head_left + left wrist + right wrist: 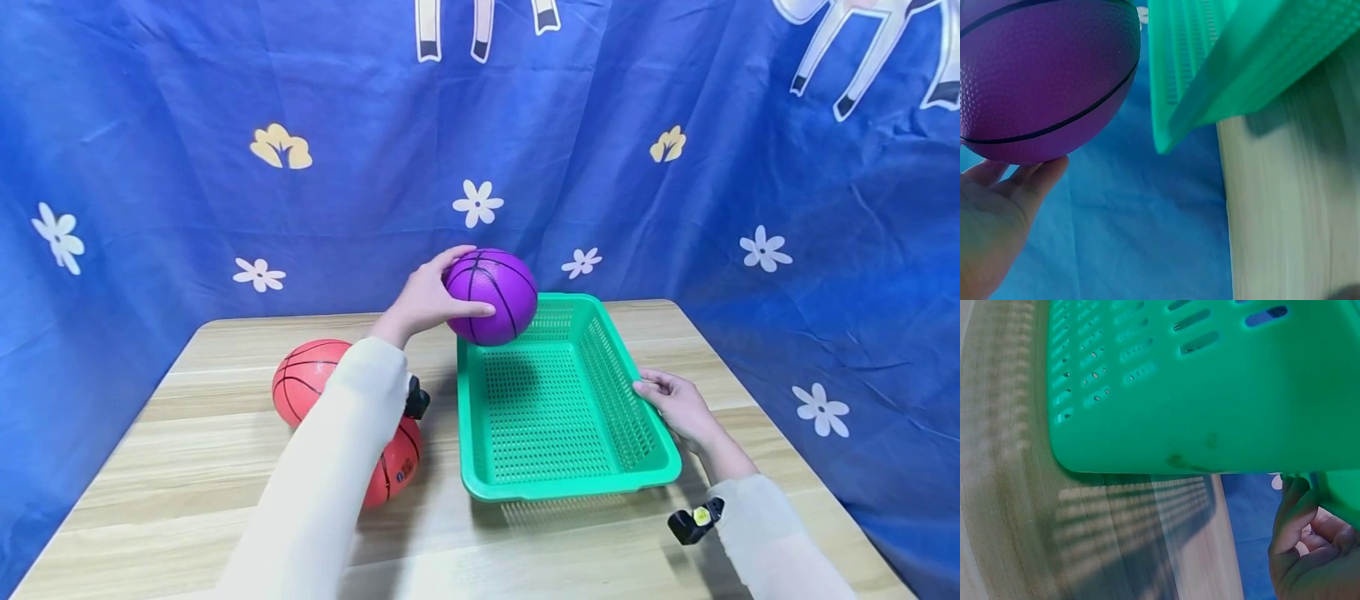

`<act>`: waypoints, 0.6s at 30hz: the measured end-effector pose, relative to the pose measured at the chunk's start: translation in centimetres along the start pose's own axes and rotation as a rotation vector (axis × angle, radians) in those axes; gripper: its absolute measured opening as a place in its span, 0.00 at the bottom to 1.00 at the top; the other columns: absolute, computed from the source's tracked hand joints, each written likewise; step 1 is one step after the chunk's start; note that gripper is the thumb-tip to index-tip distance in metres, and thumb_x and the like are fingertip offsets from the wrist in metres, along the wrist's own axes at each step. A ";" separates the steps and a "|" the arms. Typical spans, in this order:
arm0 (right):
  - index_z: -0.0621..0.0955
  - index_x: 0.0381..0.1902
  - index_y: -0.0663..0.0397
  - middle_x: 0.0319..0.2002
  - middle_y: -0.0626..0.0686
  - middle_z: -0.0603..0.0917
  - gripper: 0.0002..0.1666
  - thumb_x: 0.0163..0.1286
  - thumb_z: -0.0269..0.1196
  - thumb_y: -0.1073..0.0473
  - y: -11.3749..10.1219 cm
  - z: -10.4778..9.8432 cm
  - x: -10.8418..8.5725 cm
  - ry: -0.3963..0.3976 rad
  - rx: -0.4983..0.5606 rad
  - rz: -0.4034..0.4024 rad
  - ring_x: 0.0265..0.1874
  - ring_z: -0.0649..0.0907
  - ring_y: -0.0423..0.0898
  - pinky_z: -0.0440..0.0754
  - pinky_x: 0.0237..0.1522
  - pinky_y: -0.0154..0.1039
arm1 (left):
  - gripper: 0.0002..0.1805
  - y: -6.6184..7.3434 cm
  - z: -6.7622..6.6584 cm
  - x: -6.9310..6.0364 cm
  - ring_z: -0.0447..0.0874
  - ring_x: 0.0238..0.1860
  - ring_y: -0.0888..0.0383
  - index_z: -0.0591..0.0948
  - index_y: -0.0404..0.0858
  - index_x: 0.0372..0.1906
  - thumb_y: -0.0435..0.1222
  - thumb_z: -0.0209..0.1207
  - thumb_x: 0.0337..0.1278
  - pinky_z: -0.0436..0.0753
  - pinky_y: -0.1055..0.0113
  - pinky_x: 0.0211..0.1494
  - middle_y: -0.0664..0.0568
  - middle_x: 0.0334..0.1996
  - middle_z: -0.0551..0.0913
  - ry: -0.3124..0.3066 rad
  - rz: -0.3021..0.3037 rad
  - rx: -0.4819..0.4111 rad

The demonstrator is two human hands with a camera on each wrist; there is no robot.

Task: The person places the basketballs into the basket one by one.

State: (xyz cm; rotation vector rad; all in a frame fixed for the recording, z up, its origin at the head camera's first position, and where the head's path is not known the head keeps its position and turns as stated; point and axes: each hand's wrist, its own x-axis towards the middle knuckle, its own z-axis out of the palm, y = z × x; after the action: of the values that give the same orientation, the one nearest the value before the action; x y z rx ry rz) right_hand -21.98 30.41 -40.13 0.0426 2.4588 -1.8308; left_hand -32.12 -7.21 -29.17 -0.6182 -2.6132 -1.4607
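Note:
A purple mini basketball with black lines is held up by my left hand, thumb and fingers spread round its left side. The ball hangs over the far left corner of a green plastic basket, clear of its floor in the head view. My right hand grips the basket's right rim, thumb on top. The left wrist view shows the fingers against the purple ball beside the basket's rim. In the right wrist view, curled fingers meet the rim of the basket.
Two orange-red basketballs lie left of the basket: one farther back, one nearer, both partly behind the left sleeve. The wooden table ends at a blue patterned cloth behind and at the sides.

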 end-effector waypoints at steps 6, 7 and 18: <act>0.63 0.67 0.70 0.46 0.61 0.80 0.33 0.72 0.57 0.55 0.0 -0.1 -0.1 0.016 -0.019 0.003 0.33 0.84 0.41 0.83 0.36 0.38 | 0.51 0.7 2.6 0.8 0.75 0.52 0.49 0.67 0.53 0.68 0.49 0.78 0.30 0.80 0.54 0.50 0.49 0.56 0.75 -0.036 -0.013 -0.030; 0.63 0.67 0.70 0.47 0.62 0.79 0.34 0.72 0.57 0.55 0.0 -0.1 -0.1 0.019 -0.024 0.002 0.33 0.83 0.41 0.83 0.36 0.38 | 0.51 0.8 3.1 0.9 0.76 0.52 0.49 0.67 0.54 0.68 0.49 0.78 0.30 0.80 0.54 0.49 0.49 0.56 0.75 -0.044 -0.015 -0.034; 0.63 0.67 0.69 0.52 0.68 0.76 0.33 0.73 0.56 0.54 -0.3 0.1 -0.3 0.022 -0.053 -0.012 0.35 0.84 0.43 0.83 0.37 0.38 | 0.51 1.4 7.5 1.9 0.76 0.50 0.50 0.67 0.54 0.68 0.50 0.78 0.30 0.81 0.57 0.46 0.50 0.55 0.75 -0.083 -0.023 -0.032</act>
State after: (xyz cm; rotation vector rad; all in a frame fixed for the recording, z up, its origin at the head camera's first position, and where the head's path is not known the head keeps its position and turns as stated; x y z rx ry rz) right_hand -21.67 30.27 -39.84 0.0453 2.5258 -1.7785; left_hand -32.39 0.20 -31.62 -0.6674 -2.6725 -1.5178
